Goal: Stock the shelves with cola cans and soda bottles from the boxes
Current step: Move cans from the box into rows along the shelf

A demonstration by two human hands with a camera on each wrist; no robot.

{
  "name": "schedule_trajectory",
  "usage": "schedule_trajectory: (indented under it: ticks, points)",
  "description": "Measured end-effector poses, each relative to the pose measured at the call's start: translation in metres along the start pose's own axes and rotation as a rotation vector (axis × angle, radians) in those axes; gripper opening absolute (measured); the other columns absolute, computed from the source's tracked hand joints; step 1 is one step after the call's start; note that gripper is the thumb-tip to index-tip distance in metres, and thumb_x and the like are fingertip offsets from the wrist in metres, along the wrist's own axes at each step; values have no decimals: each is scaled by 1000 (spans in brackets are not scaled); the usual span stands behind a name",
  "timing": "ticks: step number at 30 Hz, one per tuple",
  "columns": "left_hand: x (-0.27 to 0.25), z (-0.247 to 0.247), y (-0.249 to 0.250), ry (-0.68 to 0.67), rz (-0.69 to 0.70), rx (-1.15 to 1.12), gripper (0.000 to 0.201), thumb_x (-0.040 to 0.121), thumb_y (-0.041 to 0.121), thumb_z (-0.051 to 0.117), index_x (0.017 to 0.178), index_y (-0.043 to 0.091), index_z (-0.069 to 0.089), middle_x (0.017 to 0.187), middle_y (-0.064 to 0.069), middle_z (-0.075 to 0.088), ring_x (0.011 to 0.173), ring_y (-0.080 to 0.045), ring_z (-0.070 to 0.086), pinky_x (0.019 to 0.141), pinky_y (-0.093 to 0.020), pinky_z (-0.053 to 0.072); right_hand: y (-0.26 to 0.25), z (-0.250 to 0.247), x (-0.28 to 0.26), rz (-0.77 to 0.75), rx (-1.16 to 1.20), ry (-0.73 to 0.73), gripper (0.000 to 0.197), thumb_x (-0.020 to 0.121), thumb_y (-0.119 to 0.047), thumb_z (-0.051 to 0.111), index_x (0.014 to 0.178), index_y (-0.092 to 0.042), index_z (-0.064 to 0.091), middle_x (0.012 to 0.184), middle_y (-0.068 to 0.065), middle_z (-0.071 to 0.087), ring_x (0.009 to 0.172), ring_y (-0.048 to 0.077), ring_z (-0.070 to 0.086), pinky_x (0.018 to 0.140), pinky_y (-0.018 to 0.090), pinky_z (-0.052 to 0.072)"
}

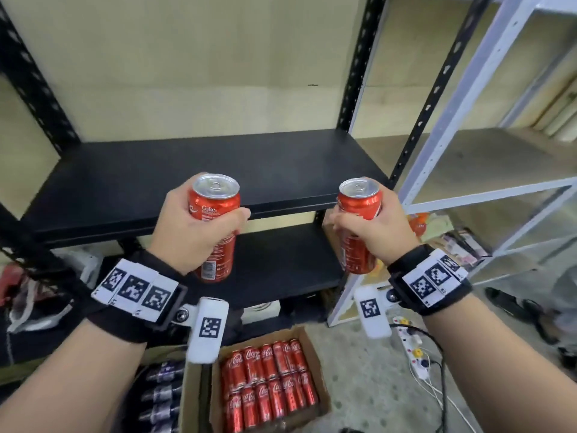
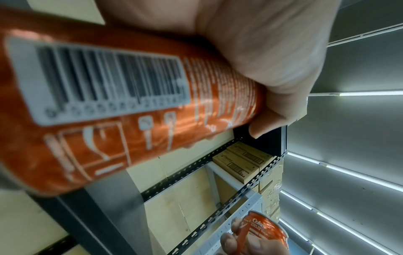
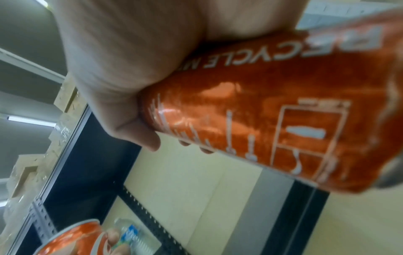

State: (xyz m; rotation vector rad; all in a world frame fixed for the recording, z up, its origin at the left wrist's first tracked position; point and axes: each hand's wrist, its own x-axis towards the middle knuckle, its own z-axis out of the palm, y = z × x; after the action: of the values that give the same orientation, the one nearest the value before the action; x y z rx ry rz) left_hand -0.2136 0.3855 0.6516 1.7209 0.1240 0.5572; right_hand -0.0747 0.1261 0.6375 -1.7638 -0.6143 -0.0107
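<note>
My left hand point(image 1: 199, 226) grips an upright red cola can point(image 1: 215, 201) around its middle, held in front of the black shelf board point(image 1: 187, 170). My right hand point(image 1: 371, 226) grips a second red cola can point(image 1: 359, 198) the same way, near the board's right front corner. Both cans are in the air, just short of the shelf's front edge. The left wrist view shows the left can point(image 2: 109, 103) up close with its barcode, fingers point(image 2: 261, 69) wrapped round it. The right wrist view shows the right can point(image 3: 272, 120) in my curled fingers point(image 3: 122, 77).
An open cardboard box point(image 1: 312, 345) of several red cola cans sits on the floor below. A box of dark soda bottles point(image 1: 162, 392) lies to its left. A white shelf rack point(image 1: 468, 120) stands to the right. A power strip with cables point(image 1: 412, 348) lies on the floor.
</note>
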Motion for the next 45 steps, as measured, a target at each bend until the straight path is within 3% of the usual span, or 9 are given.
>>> schedule_trajectory:
  ticks: [3,7,17,24,28,33,38,41,45]
  points:
    - [20,-10,-3,-32,-19,-54,47,60,37,84,99,18,66,84,-8,72,74,-32,74,73,-48,61,-10,8,0,9,9,91,40,67,-35,87,93,-17,63,86,11,73,81,29,72,85,49,59]
    - [48,-10,-7,-70,-47,-104,51,60,45,86,101,21,65,86,-9,74,75,-31,74,75,-48,61,-13,12,15,7,-3,172,42,74,-37,89,101,-21,61,89,1,71,85,20,72,82,38,58]
    - [150,51,-17,-133,5,-298,43,70,31,74,111,28,60,98,-13,69,89,-34,69,80,-50,58,19,-33,116,21,103,186,50,70,-39,82,112,-26,58,99,11,70,95,40,70,91,60,55]
    - [221,112,-24,-146,28,-236,42,70,42,74,110,38,61,113,-8,69,110,-33,66,98,-50,52,46,-82,202,25,121,46,52,75,-29,73,124,-18,60,104,4,72,94,14,70,82,28,52]
    - [246,145,-34,-179,38,-154,39,73,45,75,109,42,60,113,2,70,112,-20,66,100,-41,50,71,-93,230,70,134,1,48,72,-30,75,118,-28,60,104,-2,72,93,8,69,77,20,49]
    - [261,182,-55,-194,25,-66,44,73,47,77,113,41,59,114,8,70,109,-10,66,96,-32,48,113,-91,247,152,198,7,54,70,-30,76,120,-24,59,106,-1,71,96,10,69,83,25,48]
    - [266,210,-75,-122,29,113,44,84,33,79,118,45,54,124,14,51,110,10,55,89,-14,44,138,-85,252,188,233,-2,44,77,-6,75,113,-23,57,100,-3,69,83,-5,66,76,16,47]
    - [266,218,-90,-130,8,136,44,85,29,78,120,42,56,123,13,52,110,8,55,87,-15,45,150,-82,251,182,244,-31,52,65,-8,67,116,-15,57,100,-1,68,85,-4,66,73,7,47]
    - [267,222,-99,-175,15,164,45,83,25,80,120,38,58,122,13,54,111,6,56,81,-9,47,163,-79,250,161,225,-56,53,64,-8,65,116,-15,57,102,1,67,92,3,65,80,12,48]
